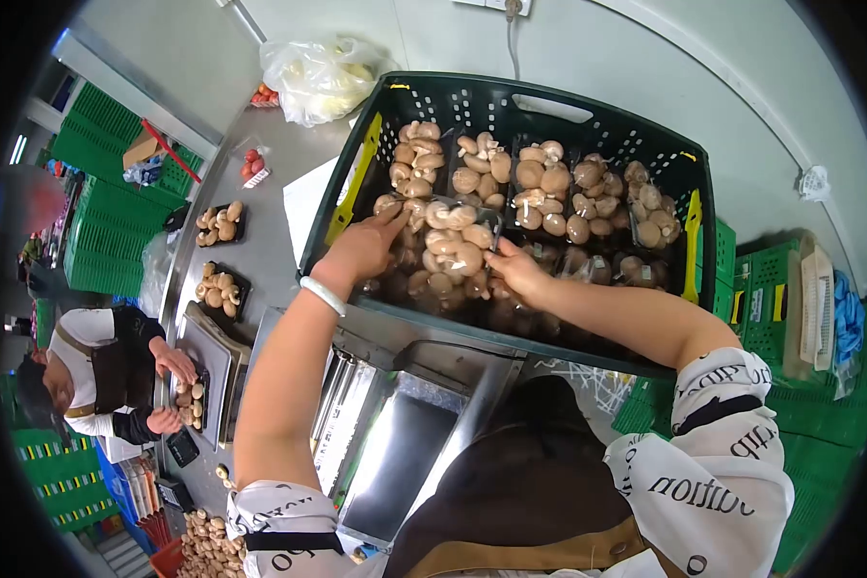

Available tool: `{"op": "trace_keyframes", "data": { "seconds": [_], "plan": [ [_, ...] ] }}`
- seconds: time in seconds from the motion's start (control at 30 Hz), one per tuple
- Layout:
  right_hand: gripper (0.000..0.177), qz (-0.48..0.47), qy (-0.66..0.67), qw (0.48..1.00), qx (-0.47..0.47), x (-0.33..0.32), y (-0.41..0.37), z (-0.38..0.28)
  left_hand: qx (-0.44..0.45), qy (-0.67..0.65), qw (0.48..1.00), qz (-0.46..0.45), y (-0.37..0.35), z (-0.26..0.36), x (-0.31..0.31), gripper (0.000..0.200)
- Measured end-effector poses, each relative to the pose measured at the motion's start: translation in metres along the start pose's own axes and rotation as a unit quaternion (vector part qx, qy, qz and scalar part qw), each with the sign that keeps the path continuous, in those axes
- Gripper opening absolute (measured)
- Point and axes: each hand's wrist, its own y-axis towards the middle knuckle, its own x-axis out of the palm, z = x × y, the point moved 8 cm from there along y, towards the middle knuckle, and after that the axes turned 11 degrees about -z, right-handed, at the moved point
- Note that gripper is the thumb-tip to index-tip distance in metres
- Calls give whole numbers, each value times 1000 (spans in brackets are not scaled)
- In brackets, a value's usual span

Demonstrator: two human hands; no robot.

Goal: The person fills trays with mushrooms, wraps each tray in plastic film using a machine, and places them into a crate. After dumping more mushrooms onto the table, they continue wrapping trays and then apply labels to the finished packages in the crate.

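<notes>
A wrapped tray of brown mushrooms [456,243] sits tilted above the other packs in a dark green crate [511,89]. My right hand [515,272] grips its right edge, with thumb and fingers at the corner. My left hand [364,243] reaches over the crate's left side, fingers stretched out and apart on the mushroom packs beside that tray. A white bangle [323,296] circles my left wrist. Behind the tray, more wrapped mushroom packs [541,178] stand in a row. The packs in the crate's front part lie in shadow, partly hidden by my hands.
On the left, a co-worker's hands [175,364] are at a mushroom tray on a scale [212,352]. Two mushroom trays [220,223] and a tomato pack [253,166] lie on the metal table. A plastic bag [320,79] is behind; green crates [766,294] stand right.
</notes>
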Motion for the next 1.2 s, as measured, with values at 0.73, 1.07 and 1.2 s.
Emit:
{"op": "trace_keyframes", "data": {
  "seconds": [0.73, 1.07, 1.2],
  "plan": [
    [59, 41, -605, 763, -223, 119, -55, -155, 4, -579, 725, 372, -343, 41, 51, 24],
    [51, -351, -522, 732, -263, 438, 15, -25, -415, -571, 432, 561, -612, -150, 303, 64],
    [59, -392, -505, 752, -159, 543, 122, 48, -441, -588, 402, 546, -624, -220, 331, 57]
  ]
}}
